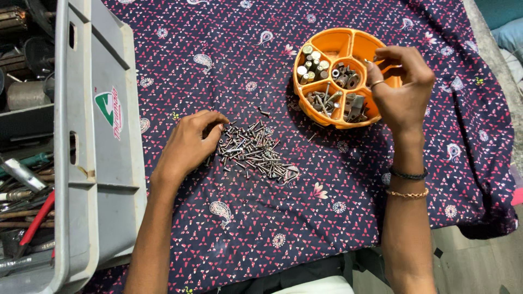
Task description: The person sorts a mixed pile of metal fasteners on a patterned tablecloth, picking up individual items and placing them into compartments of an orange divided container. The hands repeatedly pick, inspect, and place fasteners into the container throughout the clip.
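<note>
L hand (188, 144) curled palm-down; R hand (400, 87) raised, fingertips pinched.

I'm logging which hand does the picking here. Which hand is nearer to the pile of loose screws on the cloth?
Left. The left hand touches the near edge of the screw pile, fingers curled into it. The right hand is apart from it, up over the orange divided tray.

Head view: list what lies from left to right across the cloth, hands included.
Grey plastic crate → left hand → pile of loose screws → round orange sorting tray → right hand, over the tray's right side.
</note>
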